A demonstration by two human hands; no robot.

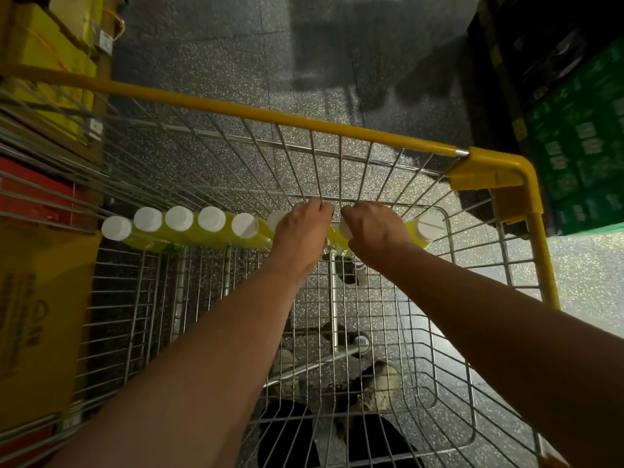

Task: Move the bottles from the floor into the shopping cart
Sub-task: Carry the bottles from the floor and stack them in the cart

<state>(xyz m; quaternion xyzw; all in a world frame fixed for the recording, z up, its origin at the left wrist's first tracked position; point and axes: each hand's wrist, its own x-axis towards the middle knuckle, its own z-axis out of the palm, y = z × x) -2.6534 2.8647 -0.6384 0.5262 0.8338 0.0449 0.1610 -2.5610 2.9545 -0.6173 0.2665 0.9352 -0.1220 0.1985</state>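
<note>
Bottles (179,219) with white caps stood in a row along the cart's (499,173) far wall. The left hand (300,228) and right hand (374,231) each curled round a bottle in that row. Best to seat both upright on the wire, snug to their neighbours, before letting go. Dark speckled floor (236,45) lay under the cart, boxes (40,298) to its left, a green crate (580,146) to its right.

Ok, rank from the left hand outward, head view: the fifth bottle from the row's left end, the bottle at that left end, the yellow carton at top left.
1. Fifth bottle, close to the left hand, on its left.
2. End bottle, far left of the row.
3. Yellow carton, outside the cart, top left.
</note>
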